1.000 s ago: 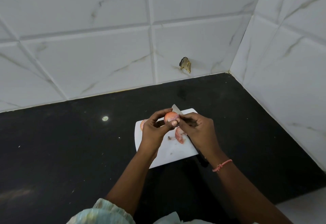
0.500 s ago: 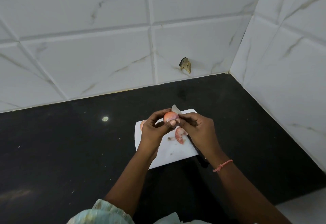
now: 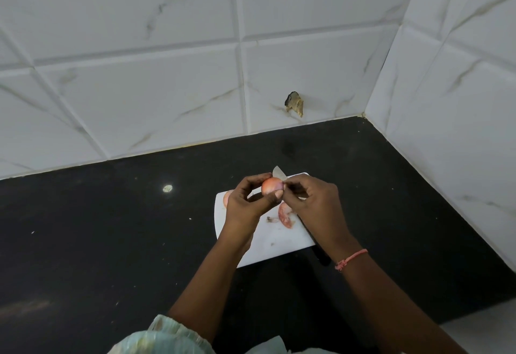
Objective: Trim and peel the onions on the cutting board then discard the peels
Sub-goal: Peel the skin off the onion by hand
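My left hand [image 3: 247, 201] grips a small pink onion [image 3: 271, 185] between thumb and fingers, held just above the white cutting board [image 3: 269, 244]. My right hand [image 3: 312, 204] meets it from the right, its fingertips pinching at the onion's skin. A knife lies on the board under my right hand: its blade tip [image 3: 278, 172] shows beyond the onion and its dark handle [image 3: 321, 251] sticks out over the board's near edge. Pink onion peel [image 3: 285, 214] lies on the board. Another onion [image 3: 226, 196] peeks out left of my left hand.
The board sits on a black countertop [image 3: 111, 242] in a corner of white marble-tiled walls. A chipped hole [image 3: 293, 104] marks the back wall. A small pale spot [image 3: 167, 188] lies on the counter left of the board.
Both hands and the onion have stayed almost in place; my right fingertips have shifted slightly on the onion's skin.
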Available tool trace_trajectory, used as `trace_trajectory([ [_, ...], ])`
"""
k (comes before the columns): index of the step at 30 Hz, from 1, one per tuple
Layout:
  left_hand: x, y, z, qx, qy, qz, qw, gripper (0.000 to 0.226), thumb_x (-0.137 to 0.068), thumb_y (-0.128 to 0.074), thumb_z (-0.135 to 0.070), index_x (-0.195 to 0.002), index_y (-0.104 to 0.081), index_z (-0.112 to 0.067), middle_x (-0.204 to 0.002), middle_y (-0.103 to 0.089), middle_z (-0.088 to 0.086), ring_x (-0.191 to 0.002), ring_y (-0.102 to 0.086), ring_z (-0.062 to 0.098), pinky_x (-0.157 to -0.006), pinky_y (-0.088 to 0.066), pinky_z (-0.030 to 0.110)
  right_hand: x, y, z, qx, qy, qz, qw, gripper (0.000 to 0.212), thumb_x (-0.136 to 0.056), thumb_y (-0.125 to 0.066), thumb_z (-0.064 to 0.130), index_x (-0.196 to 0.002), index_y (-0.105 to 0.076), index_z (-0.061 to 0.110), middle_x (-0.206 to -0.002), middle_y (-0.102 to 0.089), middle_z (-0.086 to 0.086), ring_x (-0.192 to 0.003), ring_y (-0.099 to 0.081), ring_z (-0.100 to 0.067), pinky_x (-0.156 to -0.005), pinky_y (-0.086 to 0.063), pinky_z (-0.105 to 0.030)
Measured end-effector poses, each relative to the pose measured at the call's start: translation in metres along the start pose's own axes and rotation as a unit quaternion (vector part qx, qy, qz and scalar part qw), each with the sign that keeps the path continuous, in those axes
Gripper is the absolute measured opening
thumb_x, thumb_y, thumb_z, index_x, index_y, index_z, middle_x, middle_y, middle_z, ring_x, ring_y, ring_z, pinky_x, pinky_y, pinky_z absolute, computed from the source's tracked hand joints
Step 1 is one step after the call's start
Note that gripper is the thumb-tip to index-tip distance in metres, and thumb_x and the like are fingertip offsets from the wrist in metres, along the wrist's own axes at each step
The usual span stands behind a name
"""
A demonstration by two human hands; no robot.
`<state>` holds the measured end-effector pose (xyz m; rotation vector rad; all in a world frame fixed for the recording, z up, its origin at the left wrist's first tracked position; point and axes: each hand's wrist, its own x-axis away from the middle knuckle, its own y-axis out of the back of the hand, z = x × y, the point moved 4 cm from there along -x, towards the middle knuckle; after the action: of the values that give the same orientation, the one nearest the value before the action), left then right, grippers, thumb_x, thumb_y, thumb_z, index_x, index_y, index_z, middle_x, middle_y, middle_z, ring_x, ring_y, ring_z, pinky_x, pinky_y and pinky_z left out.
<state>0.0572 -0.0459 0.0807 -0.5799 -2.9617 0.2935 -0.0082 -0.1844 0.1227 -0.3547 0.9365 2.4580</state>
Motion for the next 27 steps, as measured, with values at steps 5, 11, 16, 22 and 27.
trace_trajectory([
  [5, 0.0, 0.002, 0.003, 0.019, 0.015, 0.015, 1.0, 0.046, -0.074, -0.086, -0.023, -0.117, -0.07, -0.018, -0.12, -0.07, 0.003, -0.117, -0.065, 0.03, -0.099, -0.053, 0.055, -0.001, 0.005, -0.005, -0.066, -0.056, -0.032, 0.996, 0.009, -0.084, -0.074, 0.013, -0.093, -0.073, 0.013, -0.086, -0.073, 0.003, -0.08, -0.068, -0.002, -0.075, -0.052, -0.01],
  [11, 0.0, 0.0, 0.0, 0.079, 0.03, 0.003, 0.996, 0.047, -0.075, -0.083, -0.014, -0.119, -0.066, -0.012, -0.123, -0.067, 0.01, -0.115, -0.066, 0.03, -0.096, -0.056, 0.048, 0.002, -0.006, -0.011, -0.183, -0.142, 0.016, 0.973, 0.028, -0.089, -0.067, 0.028, -0.115, -0.069, 0.017, -0.108, -0.071, 0.006, -0.099, -0.067, -0.006, -0.089, -0.056, -0.028],
  [16, 0.0, -0.001, -0.002, 0.111, 0.043, 0.012, 0.993, 0.051, -0.072, -0.083, -0.011, -0.12, -0.063, -0.009, -0.127, -0.065, 0.012, -0.116, -0.066, 0.031, -0.097, -0.056, 0.045, 0.002, -0.007, -0.009, -0.143, -0.1, 0.012, 0.985, 0.02, -0.086, -0.073, 0.02, -0.105, -0.074, 0.016, -0.1, -0.072, 0.009, -0.096, -0.067, -0.006, -0.088, -0.057, -0.033],
  [22, -0.001, 0.0, 0.0, 0.099, 0.029, 0.003, 0.995, 0.047, -0.077, -0.082, -0.005, -0.12, -0.064, -0.011, -0.123, -0.068, 0.006, -0.114, -0.067, 0.026, -0.093, -0.057, 0.039, -0.002, -0.004, -0.004, -0.112, -0.067, 0.023, 0.991, 0.028, -0.082, -0.077, 0.022, -0.109, -0.073, 0.015, -0.103, -0.073, 0.007, -0.094, -0.067, -0.002, -0.086, -0.057, -0.025],
  [27, 0.0, 0.005, -0.012, -0.044, -0.063, -0.018, 0.997, 0.042, -0.078, -0.081, 0.001, -0.115, -0.065, -0.01, -0.113, -0.072, -0.004, -0.107, -0.069, 0.013, -0.087, -0.057, 0.026, 0.002, -0.011, -0.009, -0.185, -0.131, 0.058, 0.972, 0.037, -0.077, -0.081, 0.022, -0.112, -0.071, 0.018, -0.104, -0.074, 0.008, -0.099, -0.069, -0.006, -0.092, -0.056, -0.034],
])
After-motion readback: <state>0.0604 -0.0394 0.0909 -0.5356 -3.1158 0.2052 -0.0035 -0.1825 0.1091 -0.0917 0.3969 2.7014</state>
